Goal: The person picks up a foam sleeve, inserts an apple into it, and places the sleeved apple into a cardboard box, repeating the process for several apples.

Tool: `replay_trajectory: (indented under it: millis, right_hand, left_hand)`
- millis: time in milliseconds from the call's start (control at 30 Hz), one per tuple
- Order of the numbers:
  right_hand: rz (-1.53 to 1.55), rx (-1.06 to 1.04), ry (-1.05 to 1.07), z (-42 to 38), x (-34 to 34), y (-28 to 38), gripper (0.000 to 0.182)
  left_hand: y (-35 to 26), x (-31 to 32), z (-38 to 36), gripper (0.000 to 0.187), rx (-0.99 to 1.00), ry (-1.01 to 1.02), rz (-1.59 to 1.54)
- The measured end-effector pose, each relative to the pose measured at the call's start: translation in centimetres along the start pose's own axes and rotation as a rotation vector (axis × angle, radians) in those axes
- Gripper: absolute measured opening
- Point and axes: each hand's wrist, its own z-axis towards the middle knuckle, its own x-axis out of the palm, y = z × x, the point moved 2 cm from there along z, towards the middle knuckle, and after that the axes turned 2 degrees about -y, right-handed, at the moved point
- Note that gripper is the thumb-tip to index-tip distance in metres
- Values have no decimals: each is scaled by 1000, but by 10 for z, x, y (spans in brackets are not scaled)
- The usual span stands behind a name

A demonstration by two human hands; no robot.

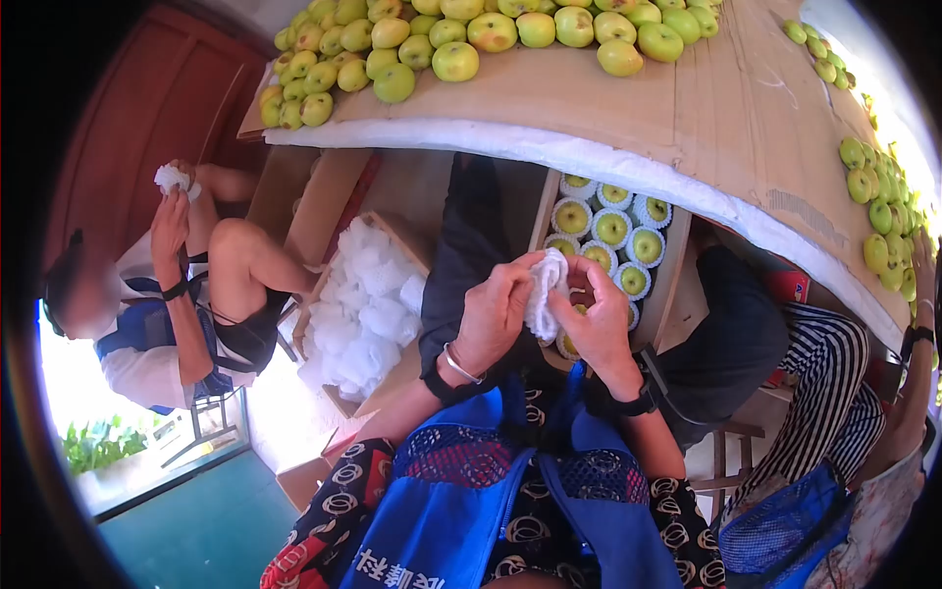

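Note:
A white foam net sleeve (545,299) is held up in front of my chest between both hands. My left hand (494,316) pinches its left side with thumb and fingers. My right hand (601,324) grips the right edge, its fingers curled. The sleeve looks narrow and bunched, with no fruit visible inside. Just beyond and below my hands is a box (675,294) of green apples in foam sleeves, set in rows. My hands hide part of the near rows. One sleeved apple (611,229) shows clearly in the middle.
Loose green apples (456,61) are heaped on a cardboard-covered table (628,113) ahead. A carton of white foam sleeves (363,294) stands at left. A co-worker (167,324) sits far left holding a white sleeve. At right, another person's arm (922,324) reaches toward apples.

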Motion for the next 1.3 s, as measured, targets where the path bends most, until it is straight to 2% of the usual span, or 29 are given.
replay_trajectory:
  millis: [67, 100, 167, 200, 233, 300, 333, 400, 533, 600, 633, 700, 733, 767, 833, 867, 933, 967, 1033, 1067, 1100, 1167, 1200, 1233, 1300]
  right_hand:
    - [212, 66, -78, -1, -4, -5, 24]
    - [268, 60, -77, 3, 11, -8, 24]
    - [438, 170, 14, 2, 0, -19, 18]
    - [517, 177, 28, 1, -4, -24, 16]
    - [509, 180, 26, 0, -8, -32, 16]
    - [826, 413, 185, 0, -4, -44, 17]
    - [829, 411, 186, -1, -3, -42, 17]
    - [1047, 480, 150, -4, 3, -36, 20]
    - [1264, 559, 130, -3, 6, -49, 30]
    - [1391, 570, -15, 3, 3, -52, 40]
    - [1393, 564, -13, 6, 2, -51, 40]
    - [1472, 526, -112, 9, -1, -51, 44]
    - [1468, 525, -115, 9, -3, -52, 44]
    - [1512, 520, -104, 9, -3, -53, 43]
    - [1608, 505, -75, 13, -1, -53, 41]
    - [1610, 502, -72, 15, -1, -53, 41]
    - [1538, 520, -40, 19, -3, -50, 33]
    - [1538, 518, -44, 20, -2, -51, 33]
    - [1048, 255, -182, 22, -4, -46, 22]
    - [915, 215, -225, 21, -4, -42, 17]
    - [918, 218, -221, 20, -5, -38, 17]
    - [742, 122, -75, 19, -4, -32, 16]
    - [781, 127, -77, 20, -2, -32, 18]
    - [780, 129, -81, 21, -2, -32, 18]
    - [826, 168, -69, 21, -3, -31, 18]
  left_hand:
    - [-1, 4, 1, 9, -154, -23, -359]
    - [9, -10, 2, 9, -152, -12, -304]
    - [25, 4, -2, 5, -350, -61, -1051]
    - [25, 9, -2, 3, -441, -79, -1196]
    - [26, 9, -2, 3, -442, -78, -1205]
    - [32, 9, 1, 3, -444, -5, -1375]
    - [38, 13, 0, 3, -443, -4, -1372]
    - [49, 21, -1, 4, -497, -103, -1483]
    - [50, 25, -1, 4, -429, -20, -1542]
    - [56, 27, -4, 3, -477, -86, -1115]
    - [58, 27, -6, 3, -472, -84, -1113]
    - [59, 31, -14, 2, -392, 92, -1000]
    - [59, 33, -14, 5, -338, 94, -812]
    - [58, 34, -17, 5, -336, 94, -815]
    - [39, 24, -12, 10, -98, 119, -95]
    - [38, 24, -10, 10, -96, 118, -92]
    - [31, 26, -5, 15, 141, 95, -24]
    - [30, 25, -3, 15, 142, 98, -26]
    - [39, 31, -4, 16, -643, 87, -1239]
    - [45, 30, -3, 18, -712, 175, -1394]
    - [47, 30, -1, 18, -713, 170, -1392]
    - [50, 33, -2, 20, -829, 324, -1215]
    - [51, 35, -4, 30, -762, 346, -1194]
    - [53, 36, -5, 30, -765, 350, -1195]
    - [50, 40, -2, 40, -900, 387, -1628]
